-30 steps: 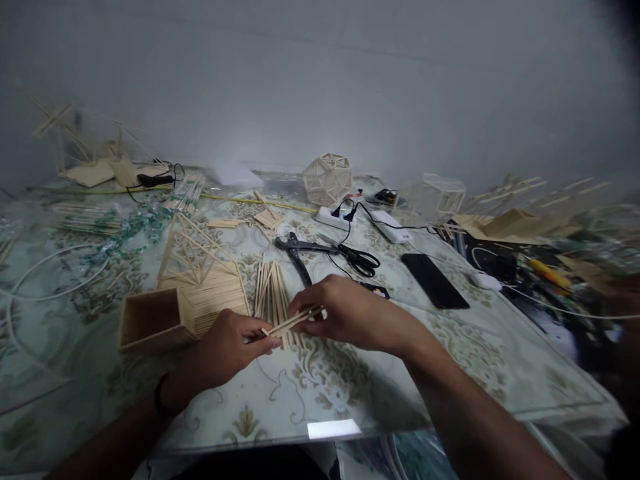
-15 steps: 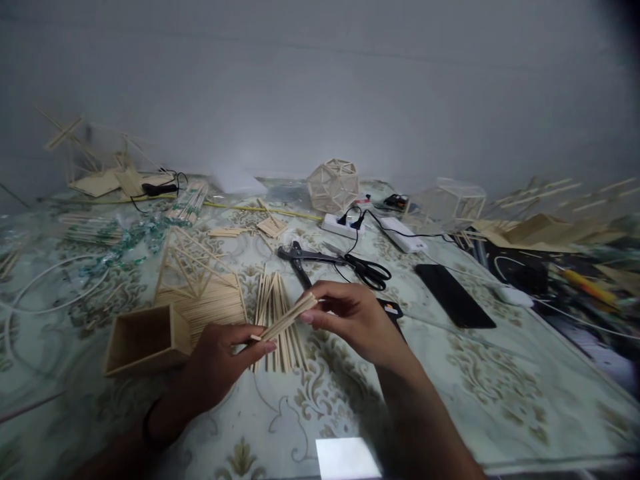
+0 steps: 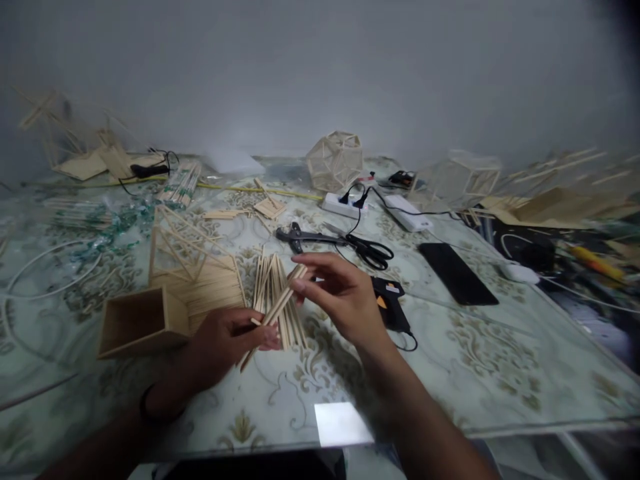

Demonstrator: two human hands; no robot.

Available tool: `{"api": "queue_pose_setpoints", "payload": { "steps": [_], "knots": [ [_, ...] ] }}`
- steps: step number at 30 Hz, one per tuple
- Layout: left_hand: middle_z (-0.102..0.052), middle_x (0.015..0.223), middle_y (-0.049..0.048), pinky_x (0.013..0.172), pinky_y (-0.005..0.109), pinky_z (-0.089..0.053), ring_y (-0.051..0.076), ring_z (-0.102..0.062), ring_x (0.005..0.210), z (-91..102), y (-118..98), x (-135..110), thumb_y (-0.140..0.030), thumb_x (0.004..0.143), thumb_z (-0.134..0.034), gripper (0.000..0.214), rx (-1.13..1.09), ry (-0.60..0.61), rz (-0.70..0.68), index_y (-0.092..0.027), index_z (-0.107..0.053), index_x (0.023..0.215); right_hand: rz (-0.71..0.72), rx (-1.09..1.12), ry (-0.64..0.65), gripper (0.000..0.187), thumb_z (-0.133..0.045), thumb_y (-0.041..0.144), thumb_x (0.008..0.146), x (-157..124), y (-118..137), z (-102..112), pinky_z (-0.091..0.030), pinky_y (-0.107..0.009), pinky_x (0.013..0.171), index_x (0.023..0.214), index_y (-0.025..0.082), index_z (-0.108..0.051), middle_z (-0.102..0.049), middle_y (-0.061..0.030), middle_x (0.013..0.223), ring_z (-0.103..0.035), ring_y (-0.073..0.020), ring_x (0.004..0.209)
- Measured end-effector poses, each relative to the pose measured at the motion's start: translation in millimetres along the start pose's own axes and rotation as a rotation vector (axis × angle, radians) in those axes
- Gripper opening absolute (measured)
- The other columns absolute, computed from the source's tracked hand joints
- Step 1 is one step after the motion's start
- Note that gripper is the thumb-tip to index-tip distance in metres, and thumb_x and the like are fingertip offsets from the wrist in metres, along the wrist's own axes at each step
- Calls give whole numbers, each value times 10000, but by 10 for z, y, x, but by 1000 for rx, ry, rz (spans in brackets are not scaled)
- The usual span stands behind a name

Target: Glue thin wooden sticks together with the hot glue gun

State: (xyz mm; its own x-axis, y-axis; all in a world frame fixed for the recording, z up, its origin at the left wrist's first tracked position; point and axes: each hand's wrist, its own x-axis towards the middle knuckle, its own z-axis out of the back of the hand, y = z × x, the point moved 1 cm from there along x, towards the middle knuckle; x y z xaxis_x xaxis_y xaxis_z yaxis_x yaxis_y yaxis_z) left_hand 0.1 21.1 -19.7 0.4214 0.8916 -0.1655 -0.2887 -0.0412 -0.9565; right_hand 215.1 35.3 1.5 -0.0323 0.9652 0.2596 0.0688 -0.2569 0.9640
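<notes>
Between my two hands is a small bundle of thin wooden sticks [image 3: 280, 301], tilted up to the right. My left hand [image 3: 235, 340] pinches its lower end, and one stick pokes out below the fingers. At the upper end, my right hand [image 3: 337, 290] holds the bundle between thumb and fingers. Under it, a loose pile of sticks [image 3: 293, 327] lies fanned out on the patterned tablecloth. Left of the pile are a panel of sticks side by side [image 3: 215, 290], a stick frame [image 3: 175, 247] on it, and an open wooden box [image 3: 133, 323] lying with its mouth toward me.
Beyond my right hand lie black scissors [image 3: 373, 252], a grey-handled cutter [image 3: 300, 235], a glue gun [image 3: 393, 307] and a phone [image 3: 457, 273]. Power strips [image 3: 345, 205] with cables stand further back, near a many-sided stick ball [image 3: 336, 160]. Bagged sticks [image 3: 80, 213] lie at left.
The view has tilted down a little, showing more of the glue gun. The bundle stands steeper, and my right hand has shifted slightly left along with it. A stick end now hangs below my left hand.
</notes>
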Motion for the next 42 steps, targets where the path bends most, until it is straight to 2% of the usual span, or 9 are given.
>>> {"api": "queue_pose_setpoints", "payload": {
  "steps": [3,7,12,14,18,23,28,33,42],
  "knots": [
    [-876,859,95,776,369,-679,285,-851,822,-26,54,11,-509,872,-782,341,-138,63,78,-172,-804,921,15,-22,-26,317,-905,422,817,9,-55,3,-661,-292,629,1065,243,-822,-720,9,805,-675,-129,628],
    [-875,866,96,810,371,-690,286,-859,861,-27,84,20,-469,841,-841,304,-305,93,131,-173,-797,892,16,-59,-31,305,-883,395,846,17,-122,5,-664,-323,673,1102,242,-821,-713,18,799,-691,-138,638],
    [-863,807,73,828,391,-695,281,-855,828,-18,48,35,-435,813,-875,275,-377,49,133,-172,-790,812,-29,-62,6,462,-859,485,856,28,-148,-5,-650,-315,730,1230,246,-734,-736,-2,946,-703,-140,738],
    [-850,773,65,819,401,-696,278,-849,796,-12,49,50,-427,811,-875,273,-415,-6,126,-168,-788,801,-50,-102,28,434,-861,520,843,17,-143,-15,-625,-291,714,1127,218,-732,-727,-9,917,-683,-139,749],
    [-837,803,50,823,404,-685,260,-829,799,9,90,83,-438,858,-828,268,-465,-103,83,-174,-786,838,-25,-305,187,310,-845,459,879,-53,-99,-97,-552,-259,645,853,187,-699,-668,-5,786,-616,-130,686],
    [-796,782,14,761,331,-632,226,-778,798,26,134,103,-446,866,-811,276,-421,-167,47,-205,-739,753,174,-492,347,197,-780,364,952,-154,-76,-249,-537,-282,667,885,207,-684,-683,-22,850,-620,-144,710],
    [-735,670,-2,686,312,-588,209,-725,728,36,164,98,-483,858,-816,322,-367,-188,35,-210,-732,709,276,-557,323,124,-699,307,1004,-182,-149,-291,-558,-287,674,923,215,-682,-698,-38,860,-649,-162,740],
    [-740,683,0,657,305,-567,200,-713,708,36,174,97,-509,871,-803,333,-337,-194,23,-213,-755,727,326,-593,289,83,-658,239,1012,-197,-160,-294,-561,-269,671,940,207,-684,-693,-38,855,-655,-152,726],
    [-788,767,30,640,299,-574,207,-724,727,33,172,84,-531,899,-766,343,-255,-194,-20,-205,-813,803,262,-645,231,139,-670,253,992,-201,-156,-282,-537,-263,626,860,213,-660,-718,-22,770,-675,-148,669]
  ]
}}
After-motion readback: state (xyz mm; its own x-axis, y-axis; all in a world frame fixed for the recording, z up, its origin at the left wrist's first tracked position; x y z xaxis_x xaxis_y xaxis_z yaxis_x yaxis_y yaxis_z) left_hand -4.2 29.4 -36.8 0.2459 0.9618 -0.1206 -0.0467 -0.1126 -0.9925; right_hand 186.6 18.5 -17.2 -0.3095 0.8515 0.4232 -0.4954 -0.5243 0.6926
